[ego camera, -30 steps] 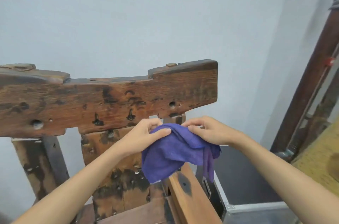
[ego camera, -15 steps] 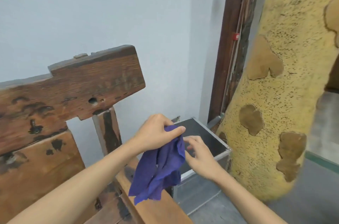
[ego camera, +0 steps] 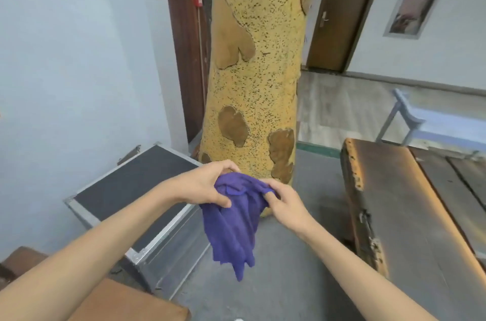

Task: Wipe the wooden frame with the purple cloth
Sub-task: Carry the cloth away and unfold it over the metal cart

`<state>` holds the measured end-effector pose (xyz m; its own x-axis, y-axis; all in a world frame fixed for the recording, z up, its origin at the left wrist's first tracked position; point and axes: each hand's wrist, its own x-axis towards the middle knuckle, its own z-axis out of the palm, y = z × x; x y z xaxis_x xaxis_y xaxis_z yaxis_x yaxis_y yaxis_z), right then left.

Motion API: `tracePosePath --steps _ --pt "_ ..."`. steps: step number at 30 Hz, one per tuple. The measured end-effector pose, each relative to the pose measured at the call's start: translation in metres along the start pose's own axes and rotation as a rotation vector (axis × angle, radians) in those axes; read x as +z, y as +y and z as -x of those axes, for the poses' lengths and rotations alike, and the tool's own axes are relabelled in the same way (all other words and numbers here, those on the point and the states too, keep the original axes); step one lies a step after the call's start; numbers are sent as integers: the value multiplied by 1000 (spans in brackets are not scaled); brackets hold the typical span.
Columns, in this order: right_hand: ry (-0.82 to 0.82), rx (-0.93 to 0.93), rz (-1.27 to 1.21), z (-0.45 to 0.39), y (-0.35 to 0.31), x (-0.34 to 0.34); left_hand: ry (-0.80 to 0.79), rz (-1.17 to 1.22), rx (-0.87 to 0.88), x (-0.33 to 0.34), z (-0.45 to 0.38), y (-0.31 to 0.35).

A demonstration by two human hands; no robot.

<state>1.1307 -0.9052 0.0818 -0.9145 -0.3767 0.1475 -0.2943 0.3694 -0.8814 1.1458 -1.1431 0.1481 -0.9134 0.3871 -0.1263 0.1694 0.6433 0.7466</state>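
Your left hand and right hand both pinch the purple cloth at its bunched top, mid-air at centre; it hangs down before the speckled yellow trunk at 12 o'clock; a black metal-edged case sits at 9 o'clock.

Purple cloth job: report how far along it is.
Done: nothing shows as wiped. In hand: the purple cloth hangs bunched between the left hand and right hand, in the air beside the yellow trunk. Left: wiping the wooden frame, which is mostly out of view.

Soft matt purple cloth; metal-edged case; rough speckled trunk.
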Motion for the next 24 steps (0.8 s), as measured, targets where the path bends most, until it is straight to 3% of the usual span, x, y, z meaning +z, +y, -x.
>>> tracePosePath --steps 7,15,19,24 --pt "160 63 72 -54 53 -116 105 116 213 7 -141 3" --pt "279 36 51 -124 88 -209 208 207 297 -2 -298 13" --pt "276 124 162 -135 108 -253 151 295 326 -1 -360 34" --pt "284 216 -3 -155 131 -295 62 378 402 18 -440 72"
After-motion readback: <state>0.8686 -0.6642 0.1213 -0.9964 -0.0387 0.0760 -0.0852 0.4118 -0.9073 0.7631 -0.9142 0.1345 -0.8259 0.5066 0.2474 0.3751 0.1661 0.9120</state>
